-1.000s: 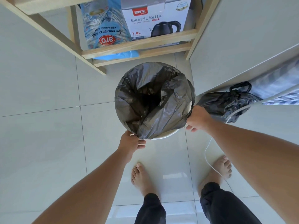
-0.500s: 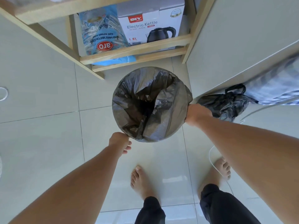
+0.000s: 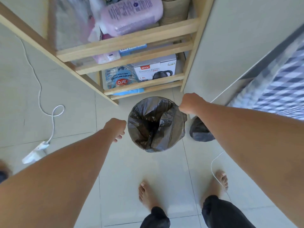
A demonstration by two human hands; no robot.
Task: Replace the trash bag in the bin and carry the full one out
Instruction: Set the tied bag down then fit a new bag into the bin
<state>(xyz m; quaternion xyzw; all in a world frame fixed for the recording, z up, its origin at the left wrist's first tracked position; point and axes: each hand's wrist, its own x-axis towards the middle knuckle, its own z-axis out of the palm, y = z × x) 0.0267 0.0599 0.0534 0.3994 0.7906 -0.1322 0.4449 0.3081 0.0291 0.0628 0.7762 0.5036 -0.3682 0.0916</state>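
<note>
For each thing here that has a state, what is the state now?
Bin: upright on the floor, lined with a black bag, mouth open.
Full bag: on the floor right of the bin, partly behind the right arm.
Left hand: beside the bin, holds nothing.
Right hand: at the bin's rim, fist closed; grip unclear.

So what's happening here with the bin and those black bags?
A barefoot person stands over a small round bin lined with a fresh black bag, whose edge is folded over the rim. The right hand is at the far right edge of the liner, apparently gripping it. The left hand is loosely curled beside the bin, holding nothing. A second black bag, presumably the full one, sits on the floor to the bin's right, partly hidden by the right arm and not yet carried out.
</note>
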